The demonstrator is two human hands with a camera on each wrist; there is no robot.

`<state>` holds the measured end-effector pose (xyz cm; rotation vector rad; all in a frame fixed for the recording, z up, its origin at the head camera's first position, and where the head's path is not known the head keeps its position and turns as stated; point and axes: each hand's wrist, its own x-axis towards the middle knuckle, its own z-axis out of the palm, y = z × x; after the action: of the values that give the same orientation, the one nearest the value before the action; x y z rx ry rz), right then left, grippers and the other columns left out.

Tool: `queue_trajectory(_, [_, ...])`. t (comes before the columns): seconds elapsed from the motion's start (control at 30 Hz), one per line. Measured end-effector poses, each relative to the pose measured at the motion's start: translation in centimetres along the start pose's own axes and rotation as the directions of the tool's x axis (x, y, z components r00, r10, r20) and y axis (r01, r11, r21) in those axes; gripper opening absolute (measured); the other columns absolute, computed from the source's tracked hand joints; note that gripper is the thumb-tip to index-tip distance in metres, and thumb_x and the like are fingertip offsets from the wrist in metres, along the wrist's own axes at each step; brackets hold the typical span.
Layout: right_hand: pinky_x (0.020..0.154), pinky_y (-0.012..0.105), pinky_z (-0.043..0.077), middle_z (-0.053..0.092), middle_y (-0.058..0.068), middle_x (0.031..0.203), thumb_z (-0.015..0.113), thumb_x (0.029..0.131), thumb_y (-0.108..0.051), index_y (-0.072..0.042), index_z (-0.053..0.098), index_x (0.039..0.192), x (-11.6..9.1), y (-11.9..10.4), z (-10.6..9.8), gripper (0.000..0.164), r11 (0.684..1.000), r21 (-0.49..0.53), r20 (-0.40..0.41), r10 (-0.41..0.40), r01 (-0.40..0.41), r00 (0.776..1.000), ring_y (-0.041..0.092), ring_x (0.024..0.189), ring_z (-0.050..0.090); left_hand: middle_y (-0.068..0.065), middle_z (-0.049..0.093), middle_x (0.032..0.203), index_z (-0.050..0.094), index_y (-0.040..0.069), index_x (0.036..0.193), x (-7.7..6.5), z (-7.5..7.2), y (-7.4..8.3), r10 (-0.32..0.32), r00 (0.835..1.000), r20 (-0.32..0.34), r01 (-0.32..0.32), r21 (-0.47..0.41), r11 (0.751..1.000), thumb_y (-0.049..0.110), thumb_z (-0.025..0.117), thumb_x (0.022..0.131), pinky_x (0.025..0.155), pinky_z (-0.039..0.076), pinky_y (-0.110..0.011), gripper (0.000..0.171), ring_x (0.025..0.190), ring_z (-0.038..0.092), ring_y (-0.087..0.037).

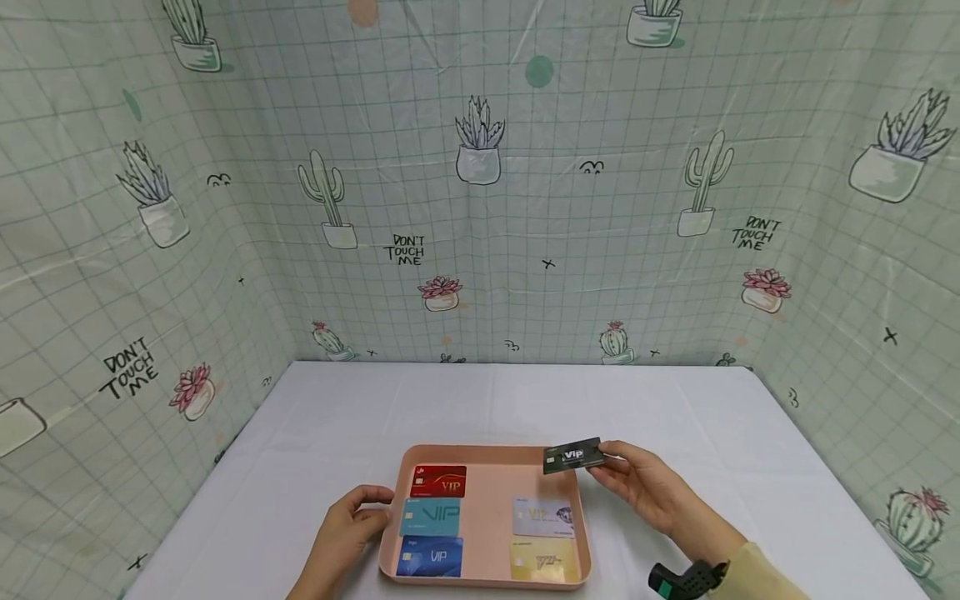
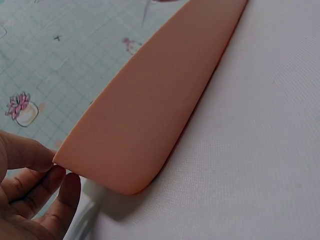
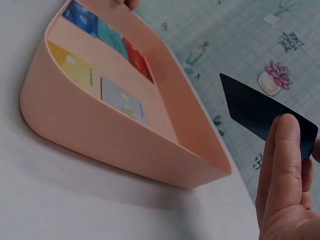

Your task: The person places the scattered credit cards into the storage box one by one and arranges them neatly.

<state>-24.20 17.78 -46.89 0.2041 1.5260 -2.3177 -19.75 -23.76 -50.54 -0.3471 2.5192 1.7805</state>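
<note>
A black VIP card is pinched between the thumb and fingers of my right hand. It is held up over the back right corner of the pink tray, and its dark back shows in the right wrist view. My left hand grips the tray's left rim, thumb and fingertips at the edge in the left wrist view. Down the tray's left side lie a red card, a teal card and a blue card. A silver card lies above a gold card on the right.
The tray stands near the front of a table with a white cloth. A patterned curtain with cactus drawings closes off the back and both sides. A black wrist device sits by the right sleeve.
</note>
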Motion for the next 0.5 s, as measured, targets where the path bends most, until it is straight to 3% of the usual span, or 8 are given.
queue_trajectory(0.1, [0.089, 0.022, 0.057, 0.072, 0.006, 0.104, 0.054, 0.105, -0.014, 0.010, 0.027, 0.150, 0.0, 0.3, 0.3, 0.057, 0.999, -0.051, 0.029, -0.014, 0.015, 0.999, 0.011, 0.093, 0.073, -0.009, 0.076, 0.102, 0.066, -0.002, 0.119, 0.0, 0.0, 0.0, -0.001, 1.000, 0.001, 0.001, 0.003, 1.000, 0.003, 0.069, 0.088, 0.082, 0.059, -0.036, 0.032, 0.090, 0.070, -0.018])
queue_trajectory(0.33, [0.089, 0.022, 0.058, 0.069, 0.006, 0.106, 0.056, 0.104, -0.012, -0.002, 0.057, 0.116, 0.1, 1.1, 1.1, 0.015, 0.991, -0.122, 0.075, -0.047, 0.056, 0.996, 0.010, 0.094, 0.072, -0.010, 0.076, 0.105, 0.067, -0.001, 0.119, 0.0, 0.0, 0.0, -0.003, 1.000, -0.005, 0.003, 0.004, 1.000, 0.003, 0.070, 0.087, 0.083, 0.058, -0.036, 0.032, 0.091, 0.070, -0.018])
queue_trajectory(0.5, [0.087, 0.023, 0.058, 0.066, 0.007, 0.106, 0.057, 0.104, -0.012, -0.001, 0.057, 0.113, 0.2, 1.4, 1.6, 0.014, 0.986, -0.160, 0.045, -0.051, 0.058, 0.998, 0.010, 0.093, 0.072, -0.010, 0.076, 0.106, 0.066, -0.001, 0.120, 0.1, 0.0, -0.1, -0.010, 1.000, -0.002, 0.010, 0.003, 1.000, 0.003, 0.070, 0.088, 0.084, 0.059, -0.037, 0.032, 0.091, 0.070, -0.018])
